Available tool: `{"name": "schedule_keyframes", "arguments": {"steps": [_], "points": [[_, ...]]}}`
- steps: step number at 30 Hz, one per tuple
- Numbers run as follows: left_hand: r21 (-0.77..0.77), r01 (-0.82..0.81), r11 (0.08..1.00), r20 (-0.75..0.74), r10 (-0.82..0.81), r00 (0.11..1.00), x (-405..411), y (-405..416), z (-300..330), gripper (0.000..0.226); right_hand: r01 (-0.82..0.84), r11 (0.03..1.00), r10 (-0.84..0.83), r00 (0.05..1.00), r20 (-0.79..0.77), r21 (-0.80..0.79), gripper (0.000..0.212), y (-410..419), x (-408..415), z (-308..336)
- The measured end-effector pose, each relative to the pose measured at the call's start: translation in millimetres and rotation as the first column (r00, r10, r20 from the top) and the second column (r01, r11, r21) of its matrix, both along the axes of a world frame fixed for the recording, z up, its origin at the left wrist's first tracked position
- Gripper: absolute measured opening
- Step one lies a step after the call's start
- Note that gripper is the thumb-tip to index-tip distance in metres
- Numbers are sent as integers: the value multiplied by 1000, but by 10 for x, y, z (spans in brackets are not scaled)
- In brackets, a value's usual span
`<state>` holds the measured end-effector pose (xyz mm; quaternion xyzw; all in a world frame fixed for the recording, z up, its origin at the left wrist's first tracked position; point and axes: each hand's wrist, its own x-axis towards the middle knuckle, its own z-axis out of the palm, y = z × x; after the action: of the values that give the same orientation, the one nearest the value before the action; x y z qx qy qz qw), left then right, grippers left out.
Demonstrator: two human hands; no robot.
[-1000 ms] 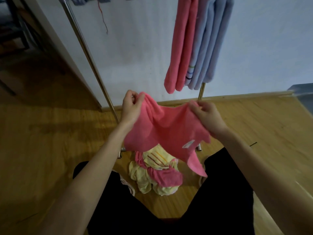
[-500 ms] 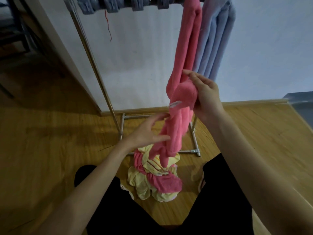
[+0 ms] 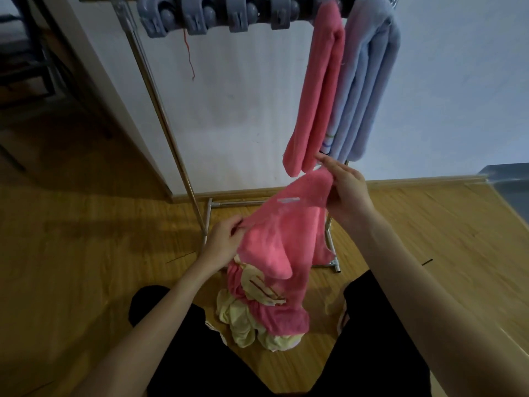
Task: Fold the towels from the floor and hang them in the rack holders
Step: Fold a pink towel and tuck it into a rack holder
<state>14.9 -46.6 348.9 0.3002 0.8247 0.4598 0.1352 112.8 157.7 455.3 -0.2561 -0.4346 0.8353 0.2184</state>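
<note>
I hold a pink towel [image 3: 282, 236] spread between both hands above the floor. My right hand [image 3: 345, 190] pinches its upper corner, near a small white label. My left hand [image 3: 224, 243] grips its lower left edge. Below lies a pile of pink and yellow towels [image 3: 257, 313] on the wooden floor between my legs. On the rack's top bar hang grey clip holders [image 3: 200, 15], a folded pink towel [image 3: 317, 90] and folded light blue towels [image 3: 363, 84].
The metal rack's slanted pole [image 3: 160, 110] and base frame [image 3: 332, 253] stand against a white wall. Dark furniture [image 3: 25, 53] sits at the far left. A grey object [image 3: 509, 184] is at the right edge. My black trouser legs fill the bottom.
The towel hung bunched from my raised right hand half a second ago. Now my right hand is lower, my left hand has taken the lower edge, and the towel is spread out.
</note>
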Motion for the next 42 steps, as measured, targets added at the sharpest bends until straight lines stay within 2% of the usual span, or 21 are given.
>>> {"name": "schedule_keyframes", "arguments": {"steps": [2,6,10,16,20,24,27,30,32,34,36,42], "points": [[53,-42,998,-23,44,999,-26,-38,113,19,43,999,-43,999,32,-13,17,95,30,-80],[167,-11,986,-44,19,999,46,79,519,24,81,996,-78,995,62,-48,20,158,58,-235],[257,-96,962,69,81,994,132,180,780,20,64,997,-60,995,86,-45,18,165,102,-367],[309,-280,909,190,230,954,135,207,975,18,-92,992,74,980,183,88,11,82,200,-464],[297,-375,878,222,319,921,127,167,1043,21,-133,959,96,983,155,249,7,-16,224,-505],[310,-455,835,259,387,885,98,106,1105,19,-147,839,98,988,120,524,12,-99,250,-476],[350,-498,794,303,407,862,89,83,1168,22,-186,750,144,983,119,635,18,-169,259,-453],[369,-502,782,288,417,862,88,71,1222,23,-240,653,161,971,178,718,34,-231,238,-473],[376,-496,783,275,417,867,99,65,1249,21,-257,501,155,966,206,826,42,-277,223,-508],[382,-489,785,257,418,872,117,65,1273,19,-217,285,117,975,190,934,44,-335,198,-535],[395,-484,781,245,418,875,139,74,1303,19,-165,173,100,984,149,971,43,-383,165,-557],[413,-492,766,247,426,870,177,113,1400,17,-23,137,-31,999,28,990,14,-425,74,-532]]}}
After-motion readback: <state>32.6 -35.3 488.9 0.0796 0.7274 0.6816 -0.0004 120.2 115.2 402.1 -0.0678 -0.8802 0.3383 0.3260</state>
